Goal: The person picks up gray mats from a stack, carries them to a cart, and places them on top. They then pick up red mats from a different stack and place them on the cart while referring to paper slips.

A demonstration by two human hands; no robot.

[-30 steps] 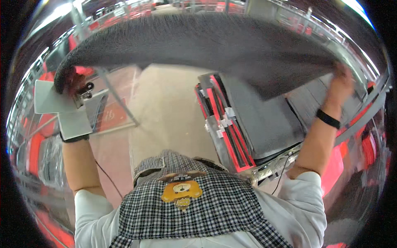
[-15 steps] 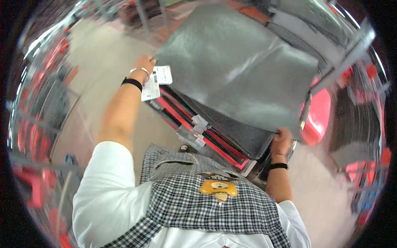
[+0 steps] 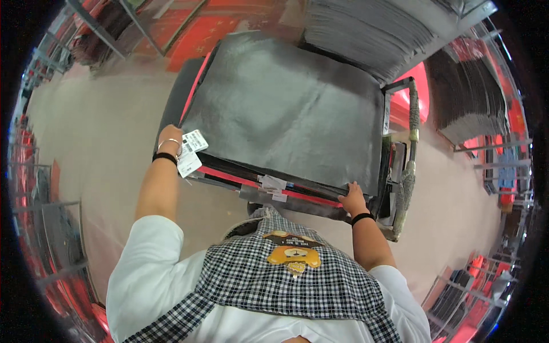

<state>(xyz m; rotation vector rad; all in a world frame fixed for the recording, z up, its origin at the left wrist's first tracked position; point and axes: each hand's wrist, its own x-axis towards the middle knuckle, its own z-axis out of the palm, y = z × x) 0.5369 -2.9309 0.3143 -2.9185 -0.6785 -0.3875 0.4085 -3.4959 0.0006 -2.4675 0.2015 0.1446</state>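
A large dark grey sheet (image 3: 280,114), smooth and slightly creased, lies over a stack of black and red sheets (image 3: 229,174) on a cart. My left hand (image 3: 171,138) is closed at the sheet's left near corner. White printed tags (image 3: 191,151) stick out beside its fingers; whether they are held or hang is hidden. At the near edge, close to the right corner, my right hand (image 3: 354,200) pinches the sheet, fingertips on top. Clear tape and small labels (image 3: 273,186) show on the stack's near side.
The cart's wrapped metal handle frame (image 3: 407,171) rises just right of the stack. Beyond stands a tall pile of grey sheets (image 3: 360,37). Another dark pile (image 3: 469,94) is at the right. Metal racks (image 3: 60,228) with red and dark sheets line the left side.
The grey sheet, before slanted and raised off the stack at the right, now lies flatter and squarer over it. Both hands have moved left in view, the left one lower; the view has turned.
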